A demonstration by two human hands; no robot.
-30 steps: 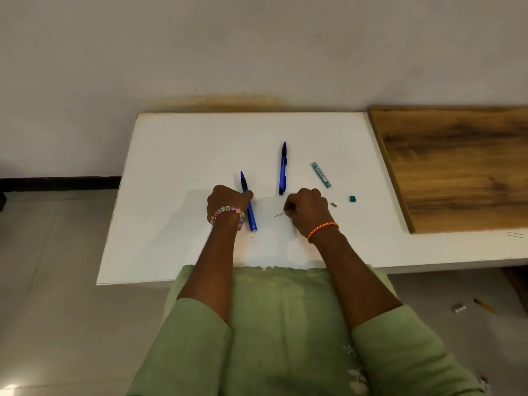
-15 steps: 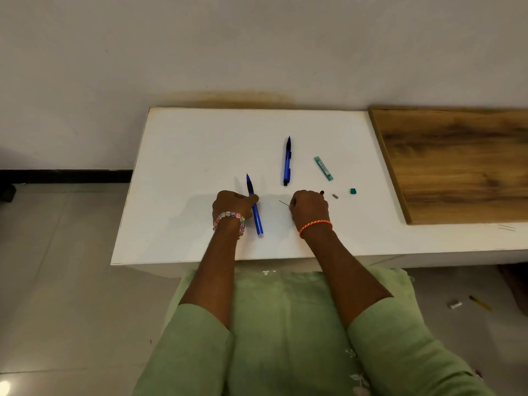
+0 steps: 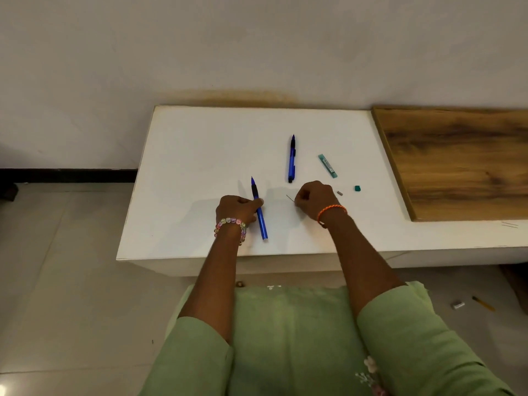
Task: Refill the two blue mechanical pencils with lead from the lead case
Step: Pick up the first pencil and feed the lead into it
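My left hand (image 3: 237, 208) grips a blue mechanical pencil (image 3: 259, 212) near its dark grip, tip pointing away, its open rear end toward me over the white table (image 3: 185, 167). To its right my right hand (image 3: 313, 198) pinches a thin pencil lead (image 3: 290, 198) that sticks out to the left, a short gap from the pencil. The second blue pencil (image 3: 291, 159) lies farther back, untouched. Right of it lies the teal lead case (image 3: 327, 165). A small teal cap (image 3: 357, 188) and a tiny grey piece (image 3: 339, 192) lie right of my right hand.
A brown wooden board (image 3: 457, 161) covers the table's right part. The wall stands just behind the table. On the floor at the right lie a small grey object (image 3: 457, 305) and a yellow pencil (image 3: 483, 303). My green-clothed lap is below the table's front edge.
The camera view has shifted, so the table sits lower right in frame. Both hands keep their holds; the lead's free end stays pointed toward the held pencil.
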